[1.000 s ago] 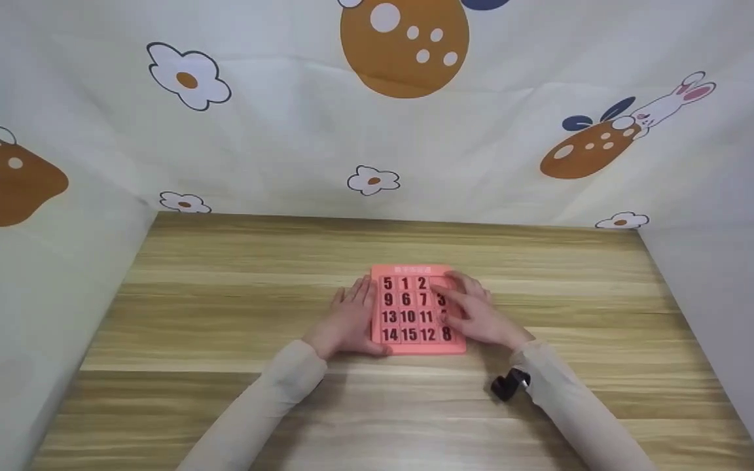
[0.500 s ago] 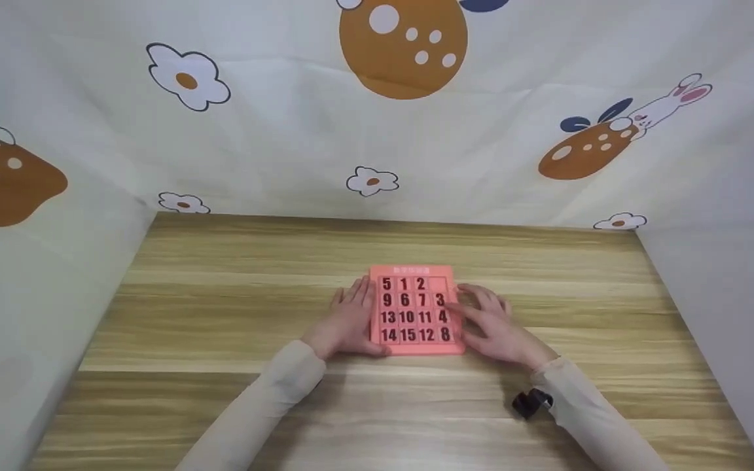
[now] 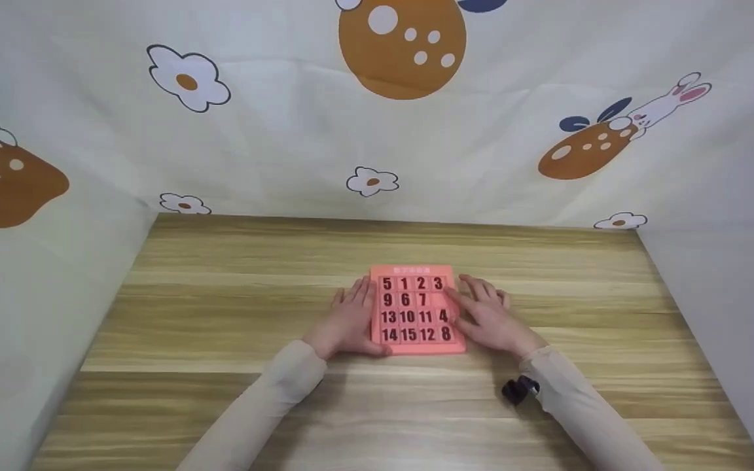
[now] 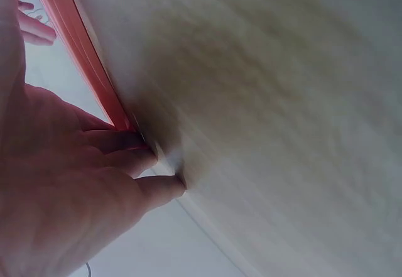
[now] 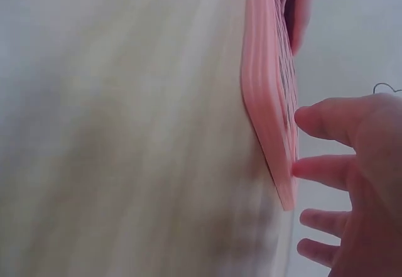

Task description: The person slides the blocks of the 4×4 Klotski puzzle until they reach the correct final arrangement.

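Observation:
A pink sliding number puzzle (image 3: pixel 419 350) lies flat on the tabletop. Its tile 3 (image 3: pixel 438 283) occupies the top right corner, with a vacant square directly below and tile 4 (image 3: pixel 443 316) under that. My left hand (image 3: pixel 349 322) rests along the puzzle's left side, fingers extended and thumb at the lower left corner. In the left wrist view its fingers touch the pink edge (image 4: pixel 81 51). From the right side, my right hand (image 3: pixel 491 322) reaches its index finger to just below tile 3. The right wrist view shows its fingers spread beside the frame (image 5: pixel 267 107).
Wood-grain tabletop (image 3: pixel 233 275) surrounds the puzzle. Patterned cloth (image 3: pixel 272 131) hangs at the back and both sides. A small black device (image 3: pixel 518 390) sits at the right wrist.
Tile 3 has slid up from the second row into the top right corner, leaving its square vacant. My right hand first drew back rightward, then shifted slightly up. My left hand stays put.

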### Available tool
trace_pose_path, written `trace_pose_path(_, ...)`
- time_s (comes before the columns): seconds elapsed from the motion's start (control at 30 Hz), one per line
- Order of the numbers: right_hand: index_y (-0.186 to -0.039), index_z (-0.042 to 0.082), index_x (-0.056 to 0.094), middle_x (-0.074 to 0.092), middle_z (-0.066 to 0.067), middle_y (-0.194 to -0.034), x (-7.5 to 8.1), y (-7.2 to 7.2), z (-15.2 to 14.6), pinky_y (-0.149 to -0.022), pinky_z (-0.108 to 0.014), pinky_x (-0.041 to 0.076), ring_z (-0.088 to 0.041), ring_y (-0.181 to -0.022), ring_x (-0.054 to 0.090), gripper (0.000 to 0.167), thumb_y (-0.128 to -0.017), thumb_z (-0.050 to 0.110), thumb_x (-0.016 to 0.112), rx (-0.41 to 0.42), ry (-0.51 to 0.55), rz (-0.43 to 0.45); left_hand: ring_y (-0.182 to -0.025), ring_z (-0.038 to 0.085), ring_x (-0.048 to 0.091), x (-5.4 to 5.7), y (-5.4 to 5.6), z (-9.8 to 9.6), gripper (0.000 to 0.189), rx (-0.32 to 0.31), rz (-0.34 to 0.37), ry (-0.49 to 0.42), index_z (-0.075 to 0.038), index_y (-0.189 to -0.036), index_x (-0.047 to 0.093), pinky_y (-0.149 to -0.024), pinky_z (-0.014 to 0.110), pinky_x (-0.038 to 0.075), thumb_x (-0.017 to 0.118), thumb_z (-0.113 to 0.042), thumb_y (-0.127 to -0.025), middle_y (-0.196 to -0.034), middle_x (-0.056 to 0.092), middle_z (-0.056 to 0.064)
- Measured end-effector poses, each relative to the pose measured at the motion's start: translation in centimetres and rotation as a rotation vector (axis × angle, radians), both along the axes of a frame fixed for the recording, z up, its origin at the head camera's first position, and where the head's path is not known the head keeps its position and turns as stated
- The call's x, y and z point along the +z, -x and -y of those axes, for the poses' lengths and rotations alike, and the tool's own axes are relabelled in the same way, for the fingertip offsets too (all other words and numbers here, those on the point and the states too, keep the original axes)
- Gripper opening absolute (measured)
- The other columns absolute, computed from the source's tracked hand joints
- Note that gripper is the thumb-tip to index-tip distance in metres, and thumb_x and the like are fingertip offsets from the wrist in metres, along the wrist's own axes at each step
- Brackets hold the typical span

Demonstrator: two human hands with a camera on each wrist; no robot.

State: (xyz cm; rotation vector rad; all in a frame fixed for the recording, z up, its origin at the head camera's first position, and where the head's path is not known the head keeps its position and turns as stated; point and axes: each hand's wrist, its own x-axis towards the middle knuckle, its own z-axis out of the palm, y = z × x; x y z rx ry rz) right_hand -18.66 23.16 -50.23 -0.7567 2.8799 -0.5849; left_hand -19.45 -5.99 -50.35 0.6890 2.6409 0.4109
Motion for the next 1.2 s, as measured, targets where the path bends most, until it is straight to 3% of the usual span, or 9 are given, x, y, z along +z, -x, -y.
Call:
trace_pose_path(0.27, -0.145, 0.008, 0.044, 0.026, -0.025, -0.152, -0.1, -0.2, -0.3, -0.104, -0.068, 0.018, -0.043, -0.137, 0.023, 0.056, -0.095, 0.028, 0.059, 0.025, 0.024, -0.012, -0.145, 0.034, 0.001, -0.2, 0.1, 0.0, 0.13, -0.009, -0.008, 0.018, 0.005, -0.152, 0.004, -0.115, 0.051, 0.005, 0.071, -0.07, -0.069, -0.158, 0.001, 0.022)
trace_pose_path(0.47, -0.141, 0.009, 0.05, 0.032, -0.022, -0.15, -0.2, -1.5, -1.2, -0.105, -0.067, 0.018, -0.041, -0.135, 0.028, 0.053, -0.093, 0.025, 0.063, 0.141, 0.037, -0.073, -0.145, 0.034, 0.0, -0.2, 0.1, -0.1, 0.132, -0.005, -0.003, 0.022, 0.005, -0.152, 0.003, -0.115, 0.052, 0.005, 0.071, -0.07, -0.068, -0.158, 0.0, 0.022)
trace_pose_path(0.7, -0.138, 0.015, 0.055, 0.032, -0.019, -0.151, 0.0, -2.8, -1.9, -0.104, -0.067, 0.02, -0.037, -0.136, 0.028, 0.048, -0.092, 0.025, 0.064, 0.223, 0.035, -0.061, -0.145, 0.034, 0.0, -0.2, 0.1, 0.0, 0.131, -0.006, 0.0, 0.02, 0.005, -0.152, 0.002, -0.115, 0.051, 0.005, 0.072, -0.068, -0.069, -0.158, -0.002, 0.022)
trace_pose_path(1.0, -0.14, 0.017, 0.053, 0.031, -0.02, -0.151, -0.2, -2.1, -1.5, -0.103, -0.067, 0.021, -0.038, -0.136, 0.029, 0.048, -0.094, 0.027, 0.062, 0.163, 0.018, -0.054, -0.145, 0.033, 0.0, -0.2, 0.1, 0.1, 0.131, -0.007, -0.002, 0.008, 0.004, -0.152, 0.002, -0.115, 0.05, 0.005, 0.075, -0.066, -0.069, -0.158, -0.002, 0.021)
trace_pose_path(1.2, -0.148, 0.018, 0.043, 0.026, -0.021, -0.153, -0.5, -1.4, -1.4, -0.104, -0.07, 0.016, -0.041, -0.137, 0.025, 0.055, -0.097, 0.031, 0.057, 0.111, 0.002, 0.005, -0.145, 0.033, -0.001, -0.2, 0.1, 0.1, 0.131, -0.01, 0.004, 0.007, 0.004, -0.152, 0.002, -0.115, 0.05, 0.004, 0.074, -0.066, -0.069, -0.158, -0.003, 0.021)
